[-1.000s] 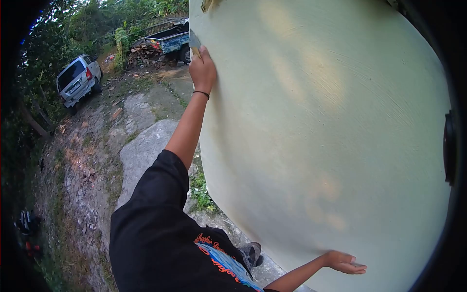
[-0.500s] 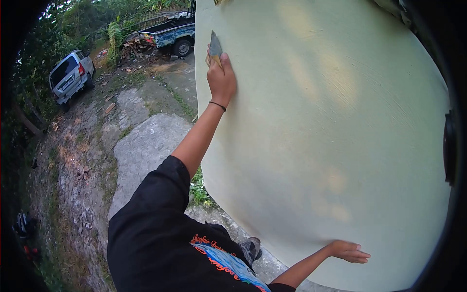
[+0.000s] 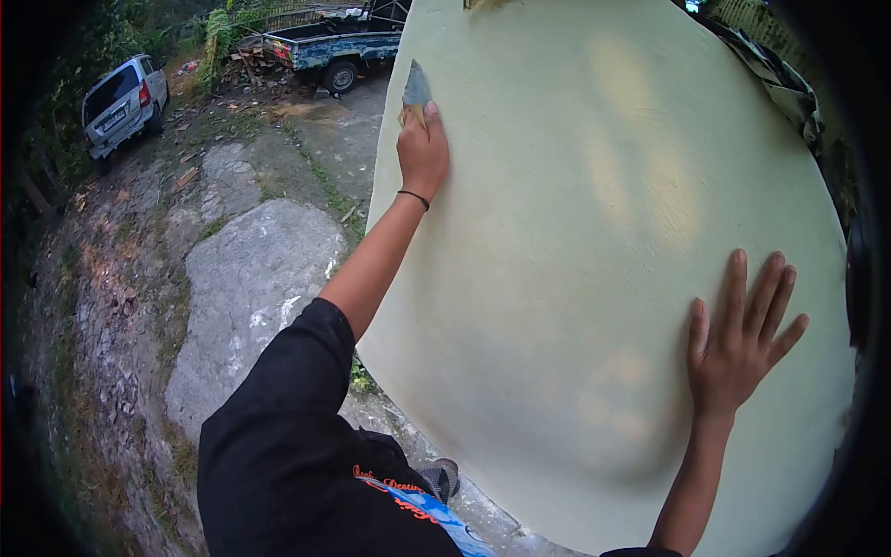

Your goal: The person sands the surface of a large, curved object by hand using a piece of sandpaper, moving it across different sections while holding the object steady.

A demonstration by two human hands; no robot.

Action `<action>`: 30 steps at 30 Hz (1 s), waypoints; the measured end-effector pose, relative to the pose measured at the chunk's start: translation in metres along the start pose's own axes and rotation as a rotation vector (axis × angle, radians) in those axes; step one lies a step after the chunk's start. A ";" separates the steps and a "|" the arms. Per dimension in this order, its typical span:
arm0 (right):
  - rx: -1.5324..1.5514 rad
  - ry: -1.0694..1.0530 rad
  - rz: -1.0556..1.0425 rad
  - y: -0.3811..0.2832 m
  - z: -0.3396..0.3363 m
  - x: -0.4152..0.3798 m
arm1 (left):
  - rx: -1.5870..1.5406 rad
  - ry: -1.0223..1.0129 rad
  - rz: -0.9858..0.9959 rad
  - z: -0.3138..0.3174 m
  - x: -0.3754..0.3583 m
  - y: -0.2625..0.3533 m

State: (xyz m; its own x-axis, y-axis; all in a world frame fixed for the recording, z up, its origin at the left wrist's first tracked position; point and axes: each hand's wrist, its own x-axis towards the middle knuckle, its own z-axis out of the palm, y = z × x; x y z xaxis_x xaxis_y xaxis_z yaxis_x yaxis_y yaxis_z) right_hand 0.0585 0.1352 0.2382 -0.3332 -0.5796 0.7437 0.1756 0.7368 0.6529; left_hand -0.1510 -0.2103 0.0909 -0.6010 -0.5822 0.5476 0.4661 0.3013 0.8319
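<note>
A pale green wall, smooth with some fine scratches and soft light patches, fills the right side of the view. Near its left edge, my left hand is closed around what looks like a putty knife, with a flat grey blade tapering upward and a yellowish handle. Most of the handle is hidden in the fingers. My right hand lies with spread fingers against the wall at the lower right, holding nothing.
Left of the wall lie rough ground and a slab of grey concrete. A silver car and a pickup truck stand farther back. My foot is beside the wall's base. Dark crumpled sheeting hangs at the upper right.
My right hand has risen from low by the wall and turned, its fingers now spread on the surface. The view has shifted slightly right. My left hand keeps the putty knife near the left edge.
</note>
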 end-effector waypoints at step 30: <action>-0.015 0.059 0.010 -0.001 0.009 -0.005 | 0.171 0.051 -0.057 -0.006 -0.010 0.002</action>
State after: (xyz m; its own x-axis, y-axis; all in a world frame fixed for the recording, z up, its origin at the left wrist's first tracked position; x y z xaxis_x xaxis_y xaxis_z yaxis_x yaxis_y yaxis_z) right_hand 0.0517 0.1410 0.2322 -0.2760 -0.5923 0.7569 0.1923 0.7376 0.6473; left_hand -0.1401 -0.2077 0.0865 -0.5875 -0.6381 0.4976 0.3127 0.3881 0.8669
